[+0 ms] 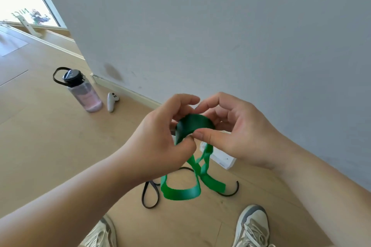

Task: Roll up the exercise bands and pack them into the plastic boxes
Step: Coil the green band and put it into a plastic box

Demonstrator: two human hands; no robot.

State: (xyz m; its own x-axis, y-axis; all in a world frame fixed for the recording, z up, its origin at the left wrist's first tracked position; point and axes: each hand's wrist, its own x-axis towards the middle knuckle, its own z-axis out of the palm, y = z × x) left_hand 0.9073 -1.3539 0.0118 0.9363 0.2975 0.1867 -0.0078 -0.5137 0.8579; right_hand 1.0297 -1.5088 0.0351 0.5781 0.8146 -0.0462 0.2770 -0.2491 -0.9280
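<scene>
In the head view, a green band (180,193) is held up at the centre of the frame, above a wooden floor (50,146). Its upper end is wound into a small dark roll (193,123), which is pinched between the curled fingers and thumb of the left hand (162,138) and the right hand (236,130). Both hands are closed on this roll.

The greater part of the green band is not yet wound. It hangs down in twisted loops towards the lower centre of the frame. Whether its lowest loop touches the floor cannot be told.

A black band (153,183) lies loose and unrolled on the floor beneath, partly hidden by the green one.

A white box (222,159) is seen on the floor by the wall (220,36), just below the right hand and mostly hidden by it. It is taken to be one of the plastic boxes. Nothing can be seen packed in it, though its inside is not shown.

The task is judged to be at an early stage. One band is only begun, one is untouched, and no packing is shown.

At the left, a water bottle (84,90) and a white controller (112,101) stand apart from the work.
</scene>
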